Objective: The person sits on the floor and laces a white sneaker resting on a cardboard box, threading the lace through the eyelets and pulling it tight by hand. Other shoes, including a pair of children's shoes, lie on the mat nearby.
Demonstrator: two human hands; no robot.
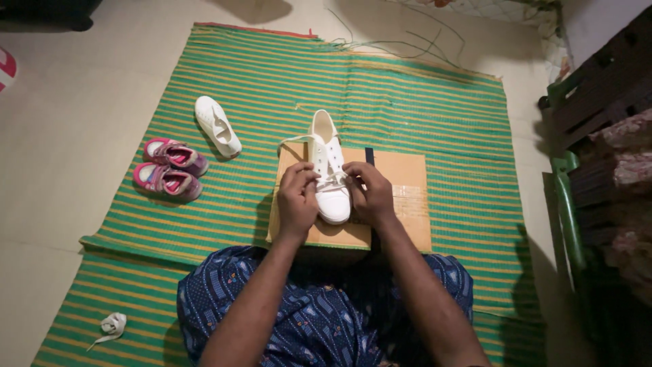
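White canvas lace-up shoe (328, 170) lies on our flat brown cardboard sheet (401, 197), toe toward us, between both hands, left fingers (302, 178) and right fingers (356, 175) pinching its white lace (297, 140).

Two white sneakers: one on the cardboard sheet (401, 204) at (329, 163), one aside (217, 126). Two pink child's shoes (175, 155) (166, 181). One striped green mat (421, 109). One loose bundled white lace (112, 325).

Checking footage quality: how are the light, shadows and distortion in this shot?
Head view: dim warm light, brightest on the white shoe and cardboard; corners fall dark, right side deeply shadowed; wide-angle lens bows the striped mat edges; left hand and right hand look sharp.
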